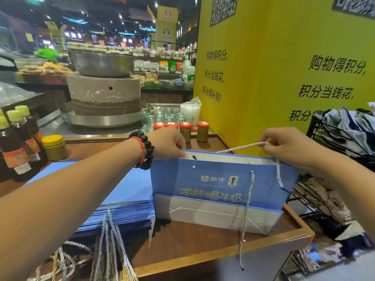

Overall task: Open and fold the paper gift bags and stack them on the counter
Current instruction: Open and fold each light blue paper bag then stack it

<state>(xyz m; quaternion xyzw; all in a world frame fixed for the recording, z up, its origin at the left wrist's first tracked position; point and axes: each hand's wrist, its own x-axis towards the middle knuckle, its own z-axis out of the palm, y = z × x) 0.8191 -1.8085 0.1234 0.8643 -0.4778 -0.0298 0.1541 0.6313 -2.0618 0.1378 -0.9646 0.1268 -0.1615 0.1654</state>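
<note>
A blue-and-white paper gift bag [219,191] stands upright on the brown wooden counter [182,246], mouth partly open. The left hand [168,144] grips the bag's top left rim; the right hand [288,148] pinches its white twisted rope handle [241,147]. Just left lies a stack of flat blue bags [121,199].

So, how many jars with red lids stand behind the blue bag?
4 in view: jars with red lids in a row beyond the left hand; others may be hidden.
</note>
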